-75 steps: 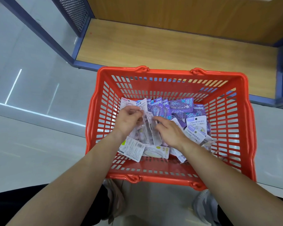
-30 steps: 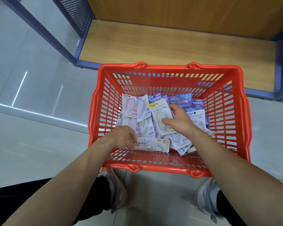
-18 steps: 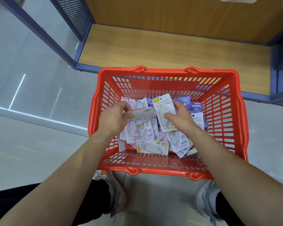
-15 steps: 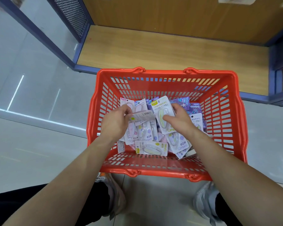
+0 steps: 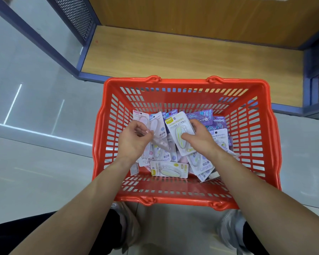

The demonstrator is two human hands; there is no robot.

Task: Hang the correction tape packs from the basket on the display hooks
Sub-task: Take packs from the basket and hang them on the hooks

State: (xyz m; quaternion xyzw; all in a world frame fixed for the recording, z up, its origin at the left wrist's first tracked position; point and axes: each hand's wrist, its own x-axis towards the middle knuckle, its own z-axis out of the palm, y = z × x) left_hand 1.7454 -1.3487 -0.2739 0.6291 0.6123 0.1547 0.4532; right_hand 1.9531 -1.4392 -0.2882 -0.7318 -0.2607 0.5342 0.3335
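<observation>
A red plastic basket (image 5: 250, 144) stands on the floor in front of me, holding several correction tape packs in pink, lilac, yellow and purple. My right hand (image 5: 198, 139) grips a yellow-striped pack (image 5: 177, 128), raised and tilted above the pile. My left hand (image 5: 133, 140) pinches a clear pink-tinted pack (image 5: 159, 140) at the pile's left side. Another yellow pack (image 5: 168, 169) lies flat near the basket's front wall. Purple packs (image 5: 201, 115) fill the far right. No display hooks are in view.
A low wooden shelf base (image 5: 182, 57) with a blue frame (image 5: 92, 75) sits just beyond the basket, with a perforated blue side panel (image 5: 75, 15) at its left. Grey tiled floor (image 5: 35, 153) spreads to the left. My shoes (image 5: 230, 230) show below the basket.
Both hands have sorted through the pile; my right hand has lifted the yellow-striped pack, and my left hand has picked up a pack and turned it toward the right hand.
</observation>
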